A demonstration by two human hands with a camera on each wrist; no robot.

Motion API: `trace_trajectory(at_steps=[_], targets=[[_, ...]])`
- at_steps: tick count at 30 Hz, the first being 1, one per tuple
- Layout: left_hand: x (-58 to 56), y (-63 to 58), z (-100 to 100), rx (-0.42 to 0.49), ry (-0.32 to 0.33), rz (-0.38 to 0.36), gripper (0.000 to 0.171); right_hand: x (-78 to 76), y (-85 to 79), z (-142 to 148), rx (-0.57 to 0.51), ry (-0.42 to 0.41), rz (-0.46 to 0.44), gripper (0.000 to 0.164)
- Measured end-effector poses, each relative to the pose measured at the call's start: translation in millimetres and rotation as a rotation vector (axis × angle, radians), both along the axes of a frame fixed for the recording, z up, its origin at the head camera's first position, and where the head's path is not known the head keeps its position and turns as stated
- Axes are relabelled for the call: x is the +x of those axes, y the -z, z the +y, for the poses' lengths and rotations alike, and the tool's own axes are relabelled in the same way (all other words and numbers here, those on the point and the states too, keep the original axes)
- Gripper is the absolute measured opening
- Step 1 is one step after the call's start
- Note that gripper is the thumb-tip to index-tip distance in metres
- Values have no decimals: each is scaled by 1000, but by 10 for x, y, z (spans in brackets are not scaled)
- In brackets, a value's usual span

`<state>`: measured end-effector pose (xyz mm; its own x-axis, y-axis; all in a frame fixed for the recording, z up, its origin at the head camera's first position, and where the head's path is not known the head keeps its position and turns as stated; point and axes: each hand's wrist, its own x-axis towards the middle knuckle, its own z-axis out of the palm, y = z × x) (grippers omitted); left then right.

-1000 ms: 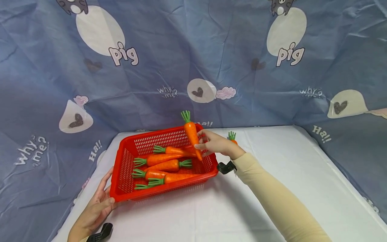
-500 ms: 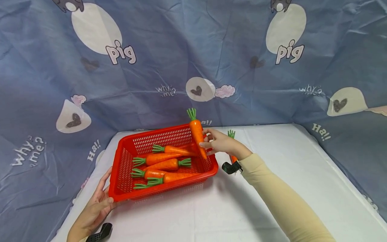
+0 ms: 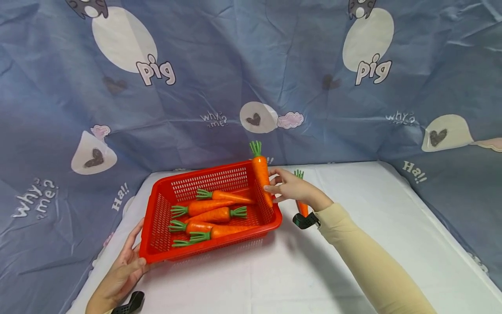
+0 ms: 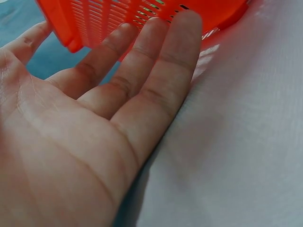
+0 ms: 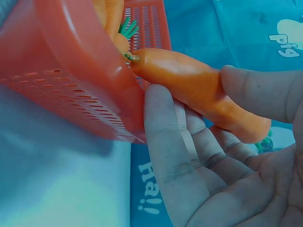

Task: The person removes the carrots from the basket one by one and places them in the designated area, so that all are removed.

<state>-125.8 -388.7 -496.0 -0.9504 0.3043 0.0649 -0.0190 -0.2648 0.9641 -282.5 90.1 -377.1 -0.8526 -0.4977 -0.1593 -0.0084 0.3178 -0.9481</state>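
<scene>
My right hand (image 3: 292,187) pinches an orange carrot (image 3: 260,172) between thumb and fingers, its green top up. That carrot leans over the right end of a red plastic basket (image 3: 219,242), the narrow tip toward the rim. In the right wrist view the thumb lies across the carrot (image 5: 184,82). Several carrots (image 3: 215,214) with green tops lie inside the basket. At the basket's left side, my left hand (image 3: 121,270) supports it, thumb by the near corner. The left wrist view shows nearly straight fingers (image 4: 156,85) against its slotted outside.
Another carrot (image 3: 302,207) lies on the white-covered table (image 3: 372,209), partly hidden behind my right hand and wrist. A blue printed cloth (image 3: 196,96) hangs at the back and sides. Each wrist carries a black strap-like device (image 3: 306,220).
The carrot in my right hand has shifted right, toward the basket's right end wall. More of the carrot on the table shows behind the wrist. My left hand stays at the basket.
</scene>
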Motion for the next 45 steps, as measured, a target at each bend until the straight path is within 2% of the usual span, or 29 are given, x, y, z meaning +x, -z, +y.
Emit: trace_trajectory(at_steps=[14,21,29,38,45], targets=[[11,3,-5,13,22,19,91,21,27,111,-54,25,-6,47],[9,-6,0,25,28,24,91,31,45,177,-59,36,-20,42],[-3,3,-9,46,44,34,91,30,97,238,-93,48,-26,43],[2,2,-13,27,45,36,90,20,148,374,-83,83,-31,55],[11,-2,-21,15,36,29,89,14,198,484,-59,90,-23,53]])
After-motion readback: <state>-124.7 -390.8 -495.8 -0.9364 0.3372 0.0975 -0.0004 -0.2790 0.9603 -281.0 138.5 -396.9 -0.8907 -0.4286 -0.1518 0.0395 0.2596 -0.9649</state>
